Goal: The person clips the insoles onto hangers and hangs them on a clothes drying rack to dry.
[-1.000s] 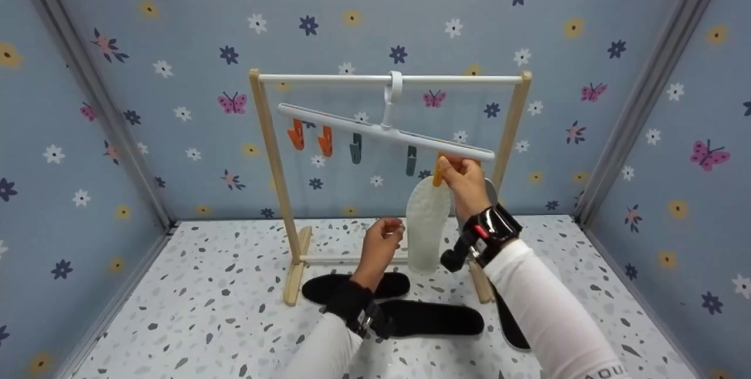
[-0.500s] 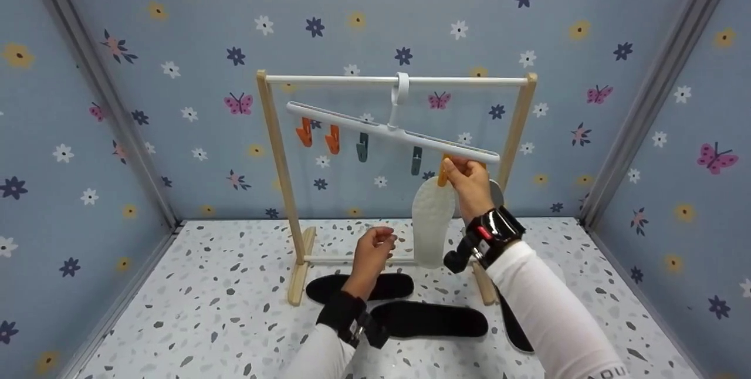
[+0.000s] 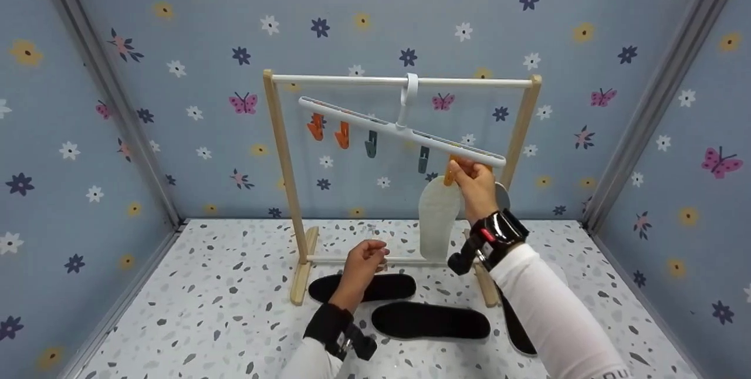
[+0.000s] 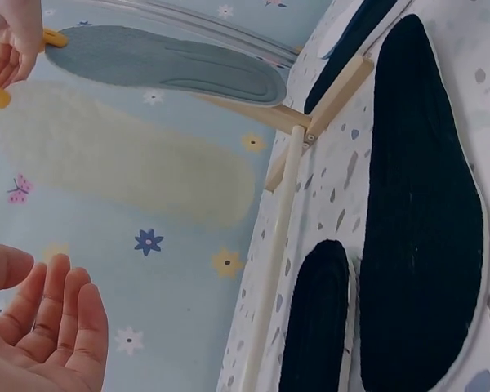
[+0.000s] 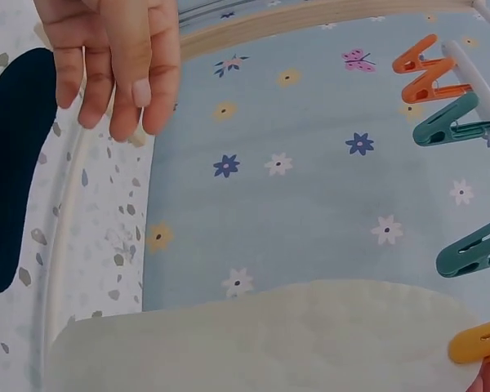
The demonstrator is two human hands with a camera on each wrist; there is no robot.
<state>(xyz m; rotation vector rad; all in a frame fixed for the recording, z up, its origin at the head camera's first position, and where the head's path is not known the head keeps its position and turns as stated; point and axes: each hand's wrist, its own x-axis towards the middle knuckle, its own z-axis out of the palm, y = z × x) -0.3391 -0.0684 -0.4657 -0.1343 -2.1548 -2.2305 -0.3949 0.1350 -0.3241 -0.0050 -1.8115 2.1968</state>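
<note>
My right hand [image 3: 476, 188] pinches a yellow clothespin [image 3: 450, 172] under the low right end of a white hanger [image 3: 375, 125]. A pale, translucent insole [image 3: 438, 220] hangs toe-end up from that clothespin. Behind the hand hangs a grey insole [image 4: 167, 65] on a second yellow clothespin [image 4: 55, 37]; the hand and wrist hide most of it in the head view. Lower down, my left hand [image 3: 361, 267] holds nothing, its fingers loosely bent, in front of a black insole [image 3: 390, 287] on the speckled surface.
The hanger hooks over the white top rod [image 3: 340, 80] of a wooden-sided rack [image 3: 283, 162]. Orange clothespins [image 3: 342, 135] and green clothespins [image 3: 371, 144] hang along it. More black insoles [image 3: 431, 320] lie in front. Flowered walls [image 3: 193, 44] surround the rack.
My left hand has moved down and left, away from the pale insole. The hanger's left end has risen a little. My right hand stays at the yellow clothespin.
</note>
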